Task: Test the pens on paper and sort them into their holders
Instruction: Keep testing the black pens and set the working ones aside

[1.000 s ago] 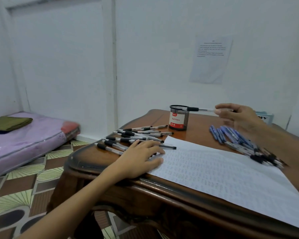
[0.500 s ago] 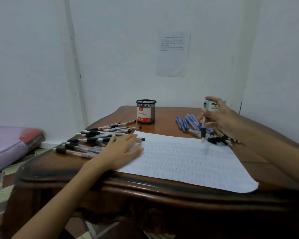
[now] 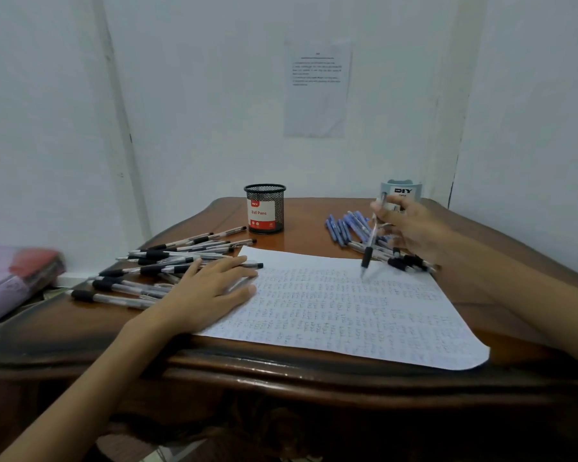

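Observation:
A large sheet of paper (image 3: 347, 311), covered in small scribbles, lies on the wooden table (image 3: 80, 331). My left hand (image 3: 211, 288) rests flat on its left edge, fingers straight. My right hand (image 3: 411, 228) pinches a black-grip pen (image 3: 370, 243), held nearly upright with its tip just above the paper's far edge. Several black-grip pens (image 3: 167, 261) lie in a pile left of the paper. Several blue pens (image 3: 344, 228) lie at the far right. A black mesh holder (image 3: 265, 208) with a red label stands at the back centre. A pale holder (image 3: 401, 191) stands behind my right hand.
The table's carved front edge (image 3: 281, 365) runs close below the paper. A printed sheet (image 3: 317, 88) hangs on the white wall behind. A purple mattress (image 3: 10, 281) lies low at the left, beyond the table.
The view swung right to face the table. My right hand brought the pen from near the mesh holder's rim down to the paper's far edge, tip down. My left hand stayed on the paper.

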`<state>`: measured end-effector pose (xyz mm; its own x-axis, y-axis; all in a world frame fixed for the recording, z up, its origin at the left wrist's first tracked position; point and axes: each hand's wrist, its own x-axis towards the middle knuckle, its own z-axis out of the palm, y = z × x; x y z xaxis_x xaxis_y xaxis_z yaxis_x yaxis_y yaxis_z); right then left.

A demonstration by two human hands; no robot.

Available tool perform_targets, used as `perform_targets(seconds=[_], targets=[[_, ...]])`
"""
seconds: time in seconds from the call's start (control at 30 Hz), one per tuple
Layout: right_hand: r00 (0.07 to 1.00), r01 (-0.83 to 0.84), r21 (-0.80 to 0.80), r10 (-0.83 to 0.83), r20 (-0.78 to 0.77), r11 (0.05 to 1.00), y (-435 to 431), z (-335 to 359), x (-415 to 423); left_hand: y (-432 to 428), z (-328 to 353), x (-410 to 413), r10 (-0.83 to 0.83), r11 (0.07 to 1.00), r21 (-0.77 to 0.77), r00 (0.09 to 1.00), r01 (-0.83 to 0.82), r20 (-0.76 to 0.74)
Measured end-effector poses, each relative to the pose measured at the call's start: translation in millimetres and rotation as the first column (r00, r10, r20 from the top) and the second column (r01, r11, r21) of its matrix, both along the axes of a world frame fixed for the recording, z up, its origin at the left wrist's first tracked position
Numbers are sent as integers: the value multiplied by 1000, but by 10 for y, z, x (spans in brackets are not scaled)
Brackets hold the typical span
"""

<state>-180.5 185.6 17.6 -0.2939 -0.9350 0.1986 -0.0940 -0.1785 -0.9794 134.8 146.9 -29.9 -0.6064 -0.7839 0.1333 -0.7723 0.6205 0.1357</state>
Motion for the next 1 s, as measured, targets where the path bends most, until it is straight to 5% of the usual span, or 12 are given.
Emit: perform_targets(seconds=[0.27, 0.47, 0.7, 0.83, 1.0], targets=[[922, 13, 6, -14, 388, 1000, -175, 52, 50, -21, -17, 25, -9, 1000, -10, 999, 8, -37], [929, -334, 105, 308, 206, 937, -150, -154, 103, -15, -16, 28, -15, 1000, -16, 1000, 14, -26], [971, -153, 24, 155, -180, 988, -122, -278, 244, 12, -4, 22, -15, 1000, -13, 999, 14, -30], [973, -60, -4, 58, -224, 998, -158, -334, 260, 20, 2, 11, -4, 1000, -4, 1000, 4, -28], [968, -184, 25, 185, -168, 983, -161, -346, 196, 22, -4, 17, -10, 1000, -8, 999, 10, -37]])
